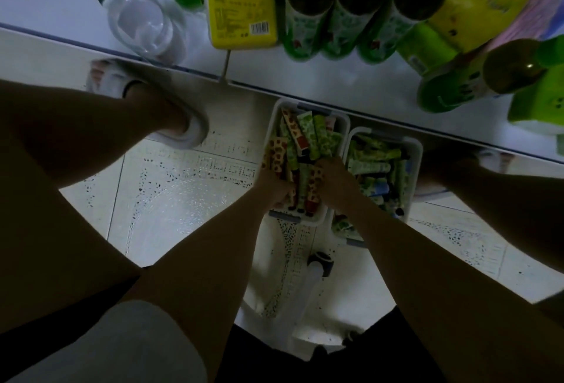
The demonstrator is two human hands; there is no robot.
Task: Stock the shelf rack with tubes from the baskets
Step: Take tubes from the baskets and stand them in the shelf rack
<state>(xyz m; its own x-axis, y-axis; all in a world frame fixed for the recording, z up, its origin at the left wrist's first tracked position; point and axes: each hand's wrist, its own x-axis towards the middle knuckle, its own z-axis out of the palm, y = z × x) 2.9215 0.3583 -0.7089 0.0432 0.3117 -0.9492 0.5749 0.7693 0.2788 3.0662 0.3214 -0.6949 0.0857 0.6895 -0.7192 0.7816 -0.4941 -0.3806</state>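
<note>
White baskets [344, 126] crowd the shelf [335, 89]; both hands, left [276, 187] and right [334, 176], grip tubes [314, 187].

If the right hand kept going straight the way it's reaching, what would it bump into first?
Probably the green-patterned tubes in the left basket: the right hand reaches down into that basket and already seems to touch the pile. Depth is hard to judge in this dim view.

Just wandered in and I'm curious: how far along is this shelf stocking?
Early, by the look of it. No tubes show on the shelf. Both the left hand and right hand reach into the left basket; grip unclear. Both it and the right basket look full.
</note>
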